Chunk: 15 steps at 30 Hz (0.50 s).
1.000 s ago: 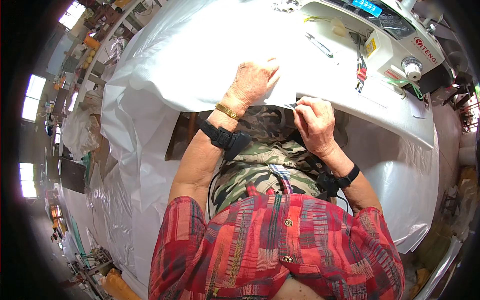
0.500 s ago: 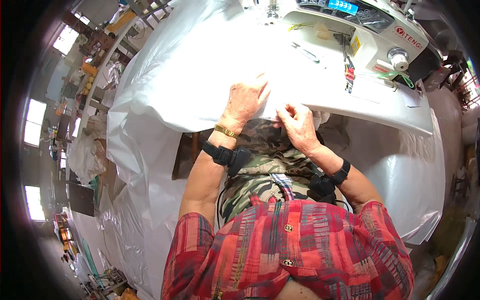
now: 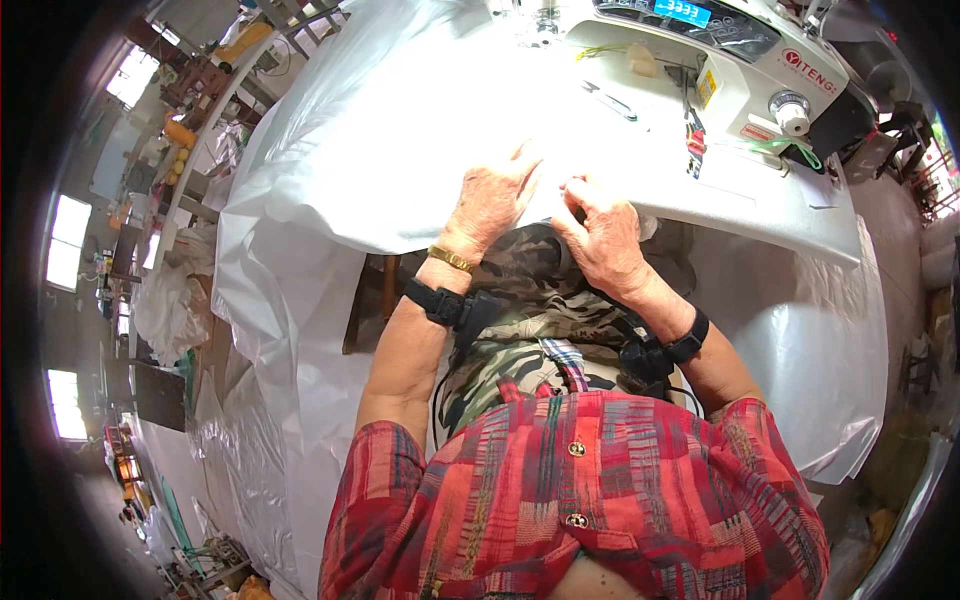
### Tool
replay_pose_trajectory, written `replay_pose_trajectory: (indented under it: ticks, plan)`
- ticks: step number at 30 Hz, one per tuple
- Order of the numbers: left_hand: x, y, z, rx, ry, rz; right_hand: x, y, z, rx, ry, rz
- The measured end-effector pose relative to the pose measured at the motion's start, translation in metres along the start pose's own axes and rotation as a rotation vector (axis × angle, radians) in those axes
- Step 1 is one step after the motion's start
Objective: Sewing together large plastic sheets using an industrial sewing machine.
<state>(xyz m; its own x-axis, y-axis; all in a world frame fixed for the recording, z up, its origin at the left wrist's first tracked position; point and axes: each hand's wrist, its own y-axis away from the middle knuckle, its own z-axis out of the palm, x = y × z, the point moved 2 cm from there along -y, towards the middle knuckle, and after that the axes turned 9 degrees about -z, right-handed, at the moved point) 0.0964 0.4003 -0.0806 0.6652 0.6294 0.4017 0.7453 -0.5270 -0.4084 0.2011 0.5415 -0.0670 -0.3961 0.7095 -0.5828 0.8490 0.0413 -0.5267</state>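
A white plastic sheet point(image 3: 345, 205) spreads over the sewing table and hangs down at the left, its middle washed out by glare. My left hand point(image 3: 493, 203) rests on the sheet near its front edge, fingers bent and closed on the material. Just to its right, my right hand point(image 3: 607, 240) has its thumb and fingers pinched together at the sheet's edge. Glare partly hides the fingertips of both hands. Beyond them stands a white sewing machine point(image 3: 735, 100) with a lit display; its needle area point(image 3: 543, 38) lies above the hands.
Thread snips point(image 3: 610, 102) and red-handled pliers point(image 3: 694, 145) lie on the table point(image 3: 740, 205) right of the sheet. A green loop of cord point(image 3: 808, 155) hangs by the machine's handwheel point(image 3: 790, 112). Clear plastic bundles point(image 3: 170, 315) and cluttered shelving stand at the left.
My right hand has shifted up and forward, from the sheet's hanging edge onto the table side. My left hand stays nearly in place.
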Motion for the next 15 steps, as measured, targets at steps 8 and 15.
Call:
replay_pose_trajectory:
  ticks: [8, 15]
  plan:
    - [-0.006, 0.007, -0.001, 0.012, 0.031, 0.068, 0.000, -0.010, 0.000, -0.129, 0.314, -0.302]
    - [-0.013, 0.006, 0.001, 0.176, 0.023, 0.219, 0.004, -0.011, 0.001, -0.206, 0.392, -0.349]
